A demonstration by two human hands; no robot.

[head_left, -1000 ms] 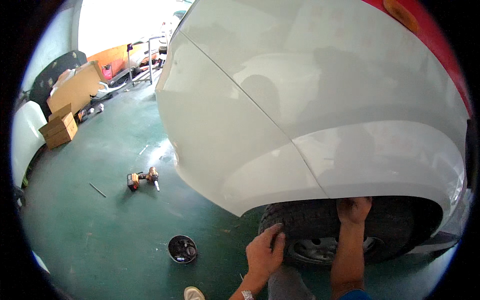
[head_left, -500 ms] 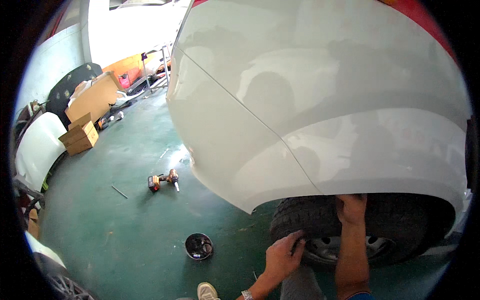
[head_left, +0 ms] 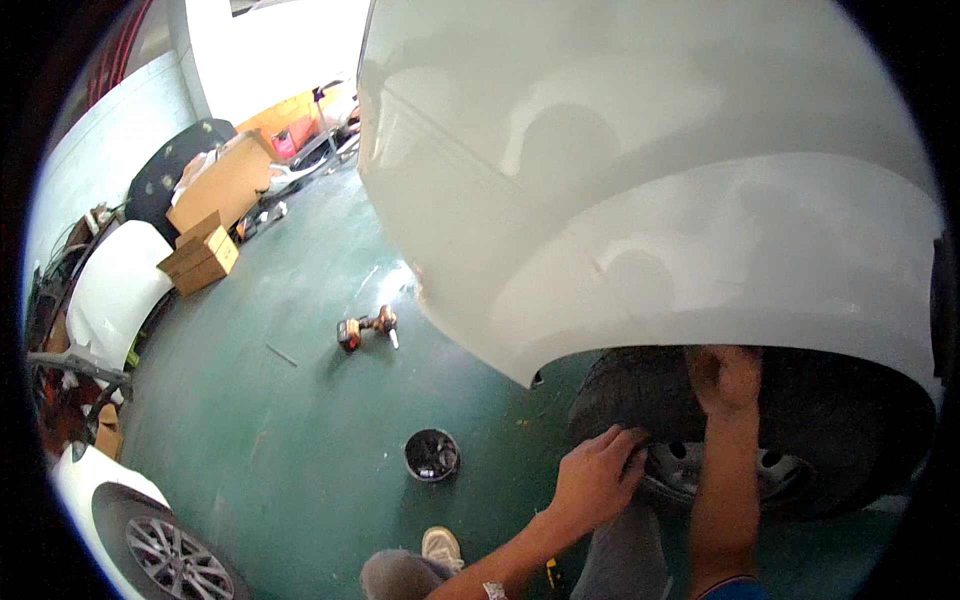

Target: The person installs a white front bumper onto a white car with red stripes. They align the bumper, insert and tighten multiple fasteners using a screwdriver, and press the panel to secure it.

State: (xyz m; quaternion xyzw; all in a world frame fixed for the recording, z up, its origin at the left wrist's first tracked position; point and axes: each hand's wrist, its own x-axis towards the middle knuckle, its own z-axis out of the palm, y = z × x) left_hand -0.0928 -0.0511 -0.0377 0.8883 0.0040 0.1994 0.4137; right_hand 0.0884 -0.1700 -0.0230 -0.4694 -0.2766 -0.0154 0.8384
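My right hand point(head_left: 727, 378) reaches up into the gap between the black tyre point(head_left: 625, 395) and the edge of the pale grey-white body panel point(head_left: 700, 270). Its fingertips are hidden under the wheel arch, so what they touch does not show. Lower and to the left, my left hand point(head_left: 598, 478) is beside the tyre and the grey steel wheel point(head_left: 680, 455). The fingers there are bent and drawn together toward the thumb; whatever lies between them, if anything, cannot be made out.
On the green floor point(head_left: 330, 490) are a black bowl of small parts point(head_left: 432, 455), a cordless power tool point(head_left: 367, 328) and a thin rod point(head_left: 282, 355). Cardboard boxes point(head_left: 200, 258) and loose car panels point(head_left: 120, 275) line the left wall. Another white car's wheel point(head_left: 178, 558) is at lower left.
The whole view has shifted, so the scene sits further right and the panel and wheel higher. My left hand's fingers have come up a little against the tyre; my right hand stays under the arch.
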